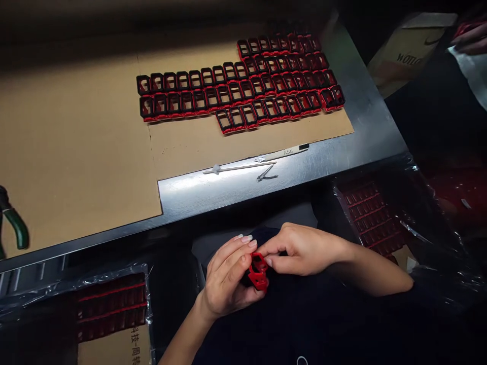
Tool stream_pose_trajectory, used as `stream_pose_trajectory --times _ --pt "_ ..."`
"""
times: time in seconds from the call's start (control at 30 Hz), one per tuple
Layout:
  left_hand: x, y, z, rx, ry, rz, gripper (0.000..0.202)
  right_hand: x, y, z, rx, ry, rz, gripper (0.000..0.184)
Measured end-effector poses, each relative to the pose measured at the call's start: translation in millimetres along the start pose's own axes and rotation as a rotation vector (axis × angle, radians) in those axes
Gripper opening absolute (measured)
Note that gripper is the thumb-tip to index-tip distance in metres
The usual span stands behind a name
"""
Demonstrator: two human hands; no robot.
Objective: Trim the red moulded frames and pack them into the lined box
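Below the table's front edge, both hands meet over my lap. My left hand (227, 276) curls round a small red plastic frame part (258, 271), fingers closed on it. My right hand (300, 249) pinches the same part from the right with thumb and forefinger. On the cardboard sheet (76, 142) at the back lie several rows of finished red-and-black frames (243, 83), set side by side.
A thin white stick (238, 167) and a small metal clip (266, 174) lie on the bare metal table strip. Green-handled pliers (15, 225) sit at the left edge. Plastic-lined boxes of red parts stand at lower left (110, 304) and right (371, 218). Another person's hand (470, 38) shows at top right.
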State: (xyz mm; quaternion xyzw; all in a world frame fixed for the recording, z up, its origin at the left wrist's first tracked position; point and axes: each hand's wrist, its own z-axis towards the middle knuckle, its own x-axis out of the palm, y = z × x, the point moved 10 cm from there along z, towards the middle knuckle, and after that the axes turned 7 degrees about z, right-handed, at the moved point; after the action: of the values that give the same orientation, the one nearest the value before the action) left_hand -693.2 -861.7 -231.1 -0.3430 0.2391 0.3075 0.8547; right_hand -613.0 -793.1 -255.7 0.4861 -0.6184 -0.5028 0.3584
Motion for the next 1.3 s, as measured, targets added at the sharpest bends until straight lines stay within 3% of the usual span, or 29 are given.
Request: stream_pose_trajectory --times 0.13,0.23,0.47,0.63,0.87,1.03,1.23,1.3 --pt "0.9 1 1 -0.002 0.001 -0.001 0.072 -3 -3 -2 0.021 -0.048 0.012 0.013" --pt "1.7 1 0 0.005 -0.004 -0.001 0.073 -7 -3 -1 0.006 -0.121 -0.053 0.022" --pt "2.8 -1 -2 0.016 0.004 -0.010 0.073 0 -1 -2 -0.030 -0.016 0.019 0.013" --pt "3.3 -3 -1 0.039 0.005 -0.039 0.078 -4 -4 -3 -0.015 -0.081 -0.024 0.017" --pt "3.2 -1 0 0.023 0.005 -0.024 0.077 0 -7 -4 -0.006 -0.023 0.048 0.013" --pt "3.8 0 1 0.023 0.004 -0.028 0.076 -5 -8 -3 -0.003 -0.102 0.004 0.020" --pt "6.2 4 -2 -0.028 -0.002 -0.070 0.083 -1 -12 -5 0.034 -0.019 0.129 0.019" --pt "7.7 7 -3 -0.059 -0.014 -0.088 0.085 -3 -18 -2 0.086 -0.109 0.151 0.019"
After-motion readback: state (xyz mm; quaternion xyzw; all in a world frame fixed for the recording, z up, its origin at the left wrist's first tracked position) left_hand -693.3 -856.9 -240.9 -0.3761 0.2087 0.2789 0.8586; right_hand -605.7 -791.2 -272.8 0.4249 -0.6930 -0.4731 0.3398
